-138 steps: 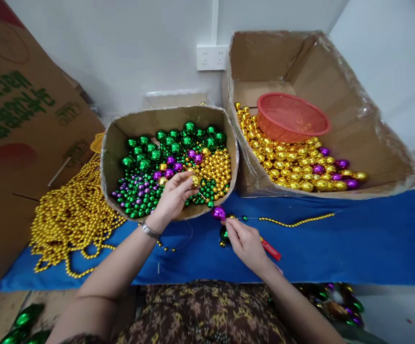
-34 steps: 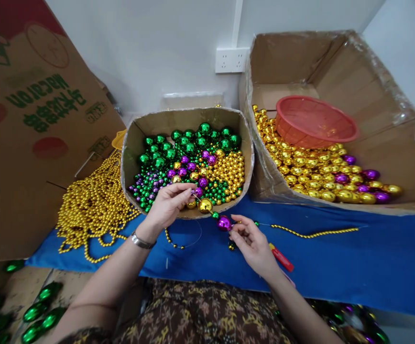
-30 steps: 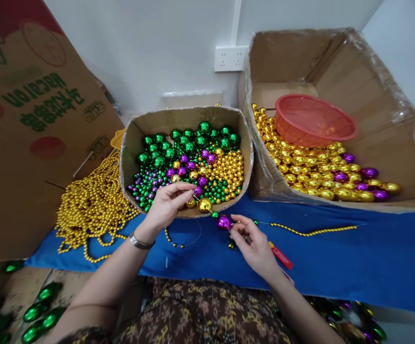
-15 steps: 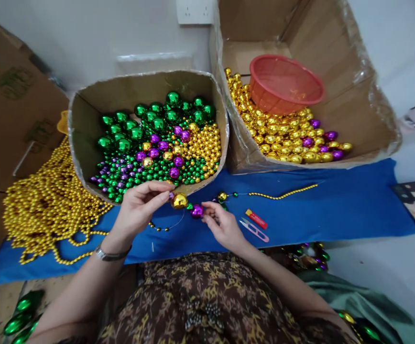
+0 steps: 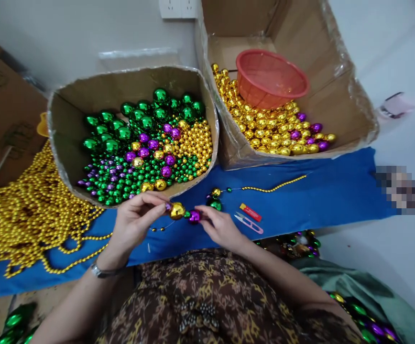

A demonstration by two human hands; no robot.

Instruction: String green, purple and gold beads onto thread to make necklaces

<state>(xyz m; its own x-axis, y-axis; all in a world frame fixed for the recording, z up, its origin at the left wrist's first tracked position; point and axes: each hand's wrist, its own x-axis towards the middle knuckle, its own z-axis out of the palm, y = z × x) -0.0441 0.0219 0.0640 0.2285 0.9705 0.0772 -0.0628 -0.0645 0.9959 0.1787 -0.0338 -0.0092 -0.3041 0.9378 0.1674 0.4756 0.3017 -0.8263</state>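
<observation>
Where both hands meet over the blue cloth (image 5: 322, 200): gold bead (image 5: 177, 210) pinched by left hand (image 5: 133, 224), purple bead (image 5: 194, 216) by right hand (image 5: 222, 228).

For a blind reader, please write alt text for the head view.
A left hand and a right hand pinch a strand holding a shiny gold ball bead and a purple ball bead, over a blue cloth, before a cardboard box of green, purple and gold beads.

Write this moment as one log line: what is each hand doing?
left hand: pinches gold ball | right hand: at purple ball | nearby: box of beads, scissors on blue cloth
</observation>
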